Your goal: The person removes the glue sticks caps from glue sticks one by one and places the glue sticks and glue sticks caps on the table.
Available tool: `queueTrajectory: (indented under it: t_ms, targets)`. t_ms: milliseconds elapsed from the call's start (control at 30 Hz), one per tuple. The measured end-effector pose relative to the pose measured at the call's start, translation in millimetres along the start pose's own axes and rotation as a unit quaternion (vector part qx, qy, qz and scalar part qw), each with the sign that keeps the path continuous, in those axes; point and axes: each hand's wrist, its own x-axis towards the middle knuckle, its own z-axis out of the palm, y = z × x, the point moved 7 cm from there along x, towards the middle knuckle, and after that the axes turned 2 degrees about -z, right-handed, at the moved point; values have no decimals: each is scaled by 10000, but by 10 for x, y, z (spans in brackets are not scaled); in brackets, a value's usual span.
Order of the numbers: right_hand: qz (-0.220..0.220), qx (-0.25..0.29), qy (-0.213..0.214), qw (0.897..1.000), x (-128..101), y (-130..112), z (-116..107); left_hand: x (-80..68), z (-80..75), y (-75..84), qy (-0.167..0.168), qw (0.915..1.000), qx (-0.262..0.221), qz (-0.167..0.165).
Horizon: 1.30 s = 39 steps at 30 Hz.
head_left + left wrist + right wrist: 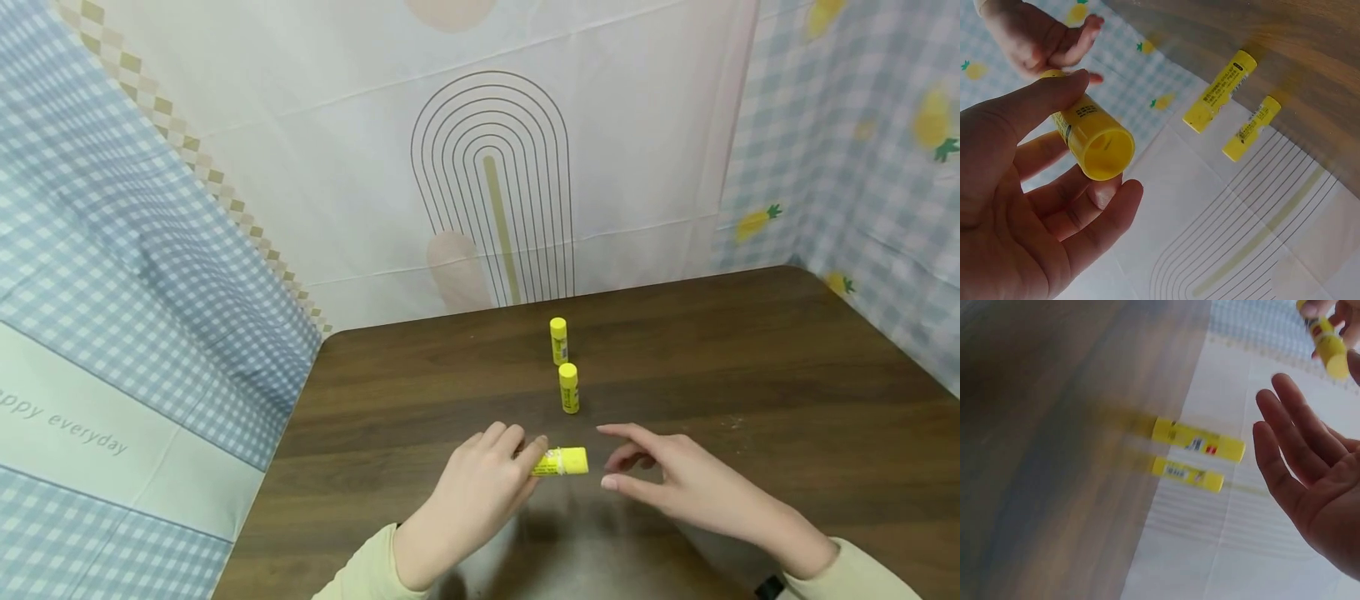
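My left hand point(487, 475) pinches a yellow glue stick point(560, 462) held sideways just above the dark wooden table point(750, 400); the left wrist view shows its round end point(1107, 150) between my thumb and fingers. To the right of the stick, my right hand point(660, 471) hovers open with fingers spread point(1291, 450), not touching it. Two more yellow glue sticks stand upright behind, one near point(569, 387) and one farther back point(558, 340).
Patterned cloth walls surround the table: a white sheet with an arch drawing point(495, 192) at the back, blue checked cloth on the left point(135, 275) and right point(877, 150). The table's left edge runs near my left arm.
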Motion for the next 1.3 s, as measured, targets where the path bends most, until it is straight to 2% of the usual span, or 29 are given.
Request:
queueTrajectory:
  t_ms: [133, 367, 733, 800, 1067, 1300]
  targets:
    - [-165, 28, 104, 9998, 64, -144, 47, 0, 3, 10, -11, 10000, -55, -41]
    - [-828, -188, 472, 9953, 117, -263, 159, -49, 37, 58, -248, 9996, -149, -56]
    - [-792, 24, 286, 9965, 124, -235, 242, -100, 83, 72, -486, 9985, -235, -79]
    - [-891, 69, 281, 9956, 123, -234, 256, -113, 86, 64, -538, 9982, -257, -82]
    - [-1549, -52, 573, 9863, 80, -280, 264, -119, 68, 49, -605, 9970, -471, -84]
    - [-1872, -183, 964, 9774, 56, -334, 214, -81, 61, 48, -579, 9978, -310, -51]
